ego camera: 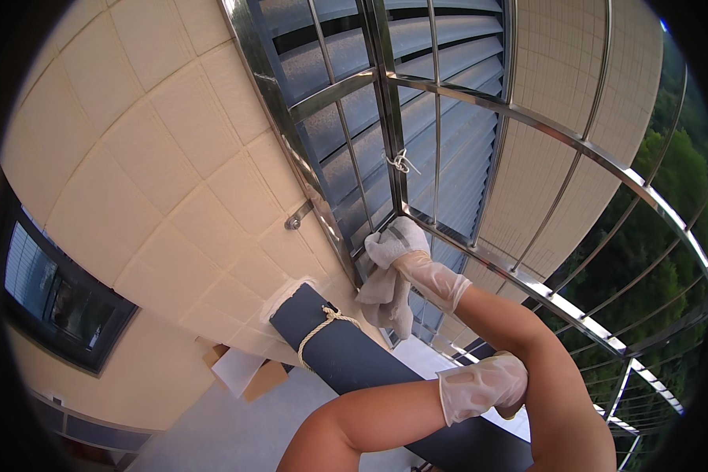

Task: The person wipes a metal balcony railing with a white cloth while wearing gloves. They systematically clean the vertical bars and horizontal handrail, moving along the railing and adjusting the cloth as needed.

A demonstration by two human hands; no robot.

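Note:
My right hand (410, 242), in a translucent glove, holds a grey cloth (383, 295) wrapped over its fingers. It presses the cloth at the lower corner of a stainless steel window guard (398, 209), and the rest hangs below. My left hand (487, 383) wears a similar glove and is bent beside my right forearm, above a dark beam (354, 348). Its fingers are mostly hidden, so what they hold or touch cannot be made out. Rope (315, 336) is tied around the beam near the tiled wall.
Blue-grey louvres (454, 135) stand behind the bars, with a white tie (400, 160) knotted on the corner post. A bracket (295, 221) joins the guard to the tiled wall (177, 141). Below are an open cardboard box (265, 380) and a dark-framed window (65, 295). Trees (672, 165) show outside.

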